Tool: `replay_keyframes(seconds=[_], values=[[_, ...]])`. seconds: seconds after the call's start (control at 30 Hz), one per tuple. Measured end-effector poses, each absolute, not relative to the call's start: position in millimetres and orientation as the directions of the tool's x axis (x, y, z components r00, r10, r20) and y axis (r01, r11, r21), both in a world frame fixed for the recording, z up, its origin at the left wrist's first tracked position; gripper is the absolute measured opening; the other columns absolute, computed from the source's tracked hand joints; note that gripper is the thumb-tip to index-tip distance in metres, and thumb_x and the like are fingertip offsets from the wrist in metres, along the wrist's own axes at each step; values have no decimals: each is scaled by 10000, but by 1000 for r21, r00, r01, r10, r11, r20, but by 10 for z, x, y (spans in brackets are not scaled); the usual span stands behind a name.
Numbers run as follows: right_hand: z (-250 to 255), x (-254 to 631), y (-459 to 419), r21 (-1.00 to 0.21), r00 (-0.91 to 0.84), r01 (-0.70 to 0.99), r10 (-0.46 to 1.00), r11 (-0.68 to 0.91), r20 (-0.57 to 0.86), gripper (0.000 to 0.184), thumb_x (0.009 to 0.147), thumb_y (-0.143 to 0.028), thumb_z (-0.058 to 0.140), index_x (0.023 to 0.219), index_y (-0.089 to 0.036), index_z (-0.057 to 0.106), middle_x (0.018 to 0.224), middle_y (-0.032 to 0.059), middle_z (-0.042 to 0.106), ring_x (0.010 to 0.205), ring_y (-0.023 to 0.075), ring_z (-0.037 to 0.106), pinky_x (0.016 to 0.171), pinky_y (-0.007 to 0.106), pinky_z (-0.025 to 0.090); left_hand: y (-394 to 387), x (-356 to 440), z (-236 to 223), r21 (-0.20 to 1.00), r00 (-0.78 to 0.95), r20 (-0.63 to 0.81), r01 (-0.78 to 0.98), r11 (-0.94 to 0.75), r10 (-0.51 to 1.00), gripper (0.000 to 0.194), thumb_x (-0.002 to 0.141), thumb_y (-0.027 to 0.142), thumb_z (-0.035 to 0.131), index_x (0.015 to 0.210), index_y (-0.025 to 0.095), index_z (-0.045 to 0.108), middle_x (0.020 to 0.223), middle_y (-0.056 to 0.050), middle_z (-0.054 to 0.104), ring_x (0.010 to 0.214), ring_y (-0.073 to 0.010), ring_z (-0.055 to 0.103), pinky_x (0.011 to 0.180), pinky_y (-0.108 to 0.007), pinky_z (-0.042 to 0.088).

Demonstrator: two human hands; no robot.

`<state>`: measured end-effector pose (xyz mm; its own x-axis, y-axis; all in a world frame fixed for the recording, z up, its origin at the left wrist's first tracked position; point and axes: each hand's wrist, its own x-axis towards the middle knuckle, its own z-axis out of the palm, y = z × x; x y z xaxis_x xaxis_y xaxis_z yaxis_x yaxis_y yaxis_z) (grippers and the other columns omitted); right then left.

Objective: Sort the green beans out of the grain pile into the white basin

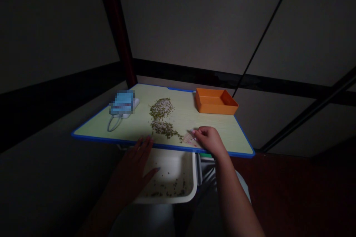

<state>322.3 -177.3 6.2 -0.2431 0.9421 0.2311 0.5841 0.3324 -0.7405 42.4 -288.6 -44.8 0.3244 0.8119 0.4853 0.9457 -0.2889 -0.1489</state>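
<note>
A small yellow-green table with a blue rim carries a scattered heap of small green beans. My right hand rests near the table's front edge with fingers curled, pinching a small pale flat piece beside the beans. My left hand lies below the front edge, fingers stretched out along the left side of a white tray. The tray sits under the table's edge and has some beans on its bottom.
An empty orange tray stands at the table's back right. A blurred blue-and-white object with a cable loop lies at the back left. A dark post rises behind the table. The surroundings are dim.
</note>
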Motion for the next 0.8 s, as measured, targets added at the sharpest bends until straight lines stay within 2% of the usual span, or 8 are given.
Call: replay_keyframes(seconds=[0.2, 0.47, 0.63, 0.8], values=[[47, 3201, -1742, -695, -139, 665, 960, 272, 243, 423, 830, -485, 520, 527, -191, 497, 491, -26, 467, 493, 101, 385, 494, 245, 210, -2887, 437, -443, -111, 294, 479, 955, -276, 827, 803, 874, 585, 383, 1505, 144, 155, 1516, -132, 361, 1399, -297, 335, 1068, -447, 371], [46, 3210, -1740, -707, -111, 665, 968, 240, 225, 421, 822, -495, 522, 533, -191, 495, 489, -30, 460, 489, 99, 391, 495, 241, 203, -2897, 442, -414, -170, 329, 498, 944, -282, 803, 829, 870, 560, 420, 1508, 127, 117, 1514, -136, 365, 1394, -299, 343, 1039, -434, 397], [111, 3189, -1774, -626, 17, 769, 974, 131, 225, 420, 838, -485, 504, 537, -193, 520, 493, -11, 491, 486, 108, 374, 503, 262, 183, -2898, 440, -421, -178, 329, 501, 944, -278, 800, 842, 865, 575, 421, 1509, 130, 112, 1516, -133, 363, 1391, -304, 345, 1039, -439, 396], [171, 3134, -1754, -531, 8, 838, 970, 126, 243, 412, 866, -466, 474, 573, -191, 564, 550, 26, 563, 513, 119, 400, 526, 278, 178, -2895, 445, -438, -169, 318, 488, 948, -269, 813, 853, 865, 596, 413, 1509, 124, 113, 1518, -133, 360, 1395, -303, 338, 1050, -439, 388]])
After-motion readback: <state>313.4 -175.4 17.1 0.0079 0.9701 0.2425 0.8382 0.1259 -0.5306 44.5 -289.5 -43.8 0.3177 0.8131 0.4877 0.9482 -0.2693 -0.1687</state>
